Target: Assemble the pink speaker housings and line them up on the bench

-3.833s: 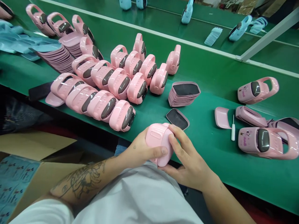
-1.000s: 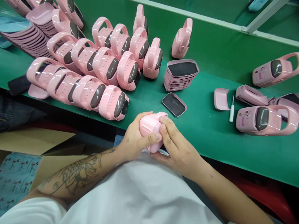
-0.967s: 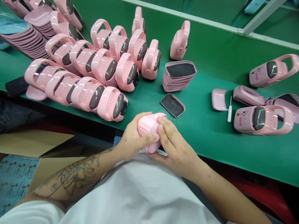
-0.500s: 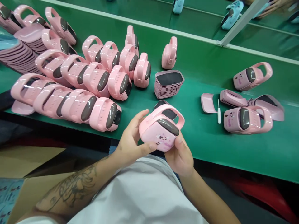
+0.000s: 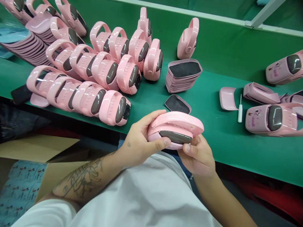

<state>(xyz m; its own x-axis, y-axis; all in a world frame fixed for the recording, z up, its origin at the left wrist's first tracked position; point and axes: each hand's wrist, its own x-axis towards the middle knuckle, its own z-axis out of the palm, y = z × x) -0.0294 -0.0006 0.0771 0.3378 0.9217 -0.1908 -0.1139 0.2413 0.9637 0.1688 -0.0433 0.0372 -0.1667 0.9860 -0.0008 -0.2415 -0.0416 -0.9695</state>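
Both of my hands hold one pink plastic unit (image 5: 175,130) with a handle and a dark grey window, just above the near edge of the green table (image 5: 213,56). My left hand (image 5: 139,142) wraps its left end, thumb on the front face. My right hand (image 5: 197,154) supports it from below on the right, fingers curled under. The unit lies on its side, with the handle facing away from me. A single dark-faced pink lid (image 5: 178,104) lies on the table just beyond it.
Several rows of finished pink units (image 5: 99,72) fill the table's left. A stack of dark-faced lids (image 5: 184,75) stands in the middle. Right: a pink cover (image 5: 227,98), a small white tool (image 5: 240,108), more pink units (image 5: 272,118). An open cardboard box (image 5: 38,164) sits lower left.
The pink unit was held back-side up and pressed with my right fingers; it has since been turned over, showing its dark window, and now lies flatter on its side between both hands.
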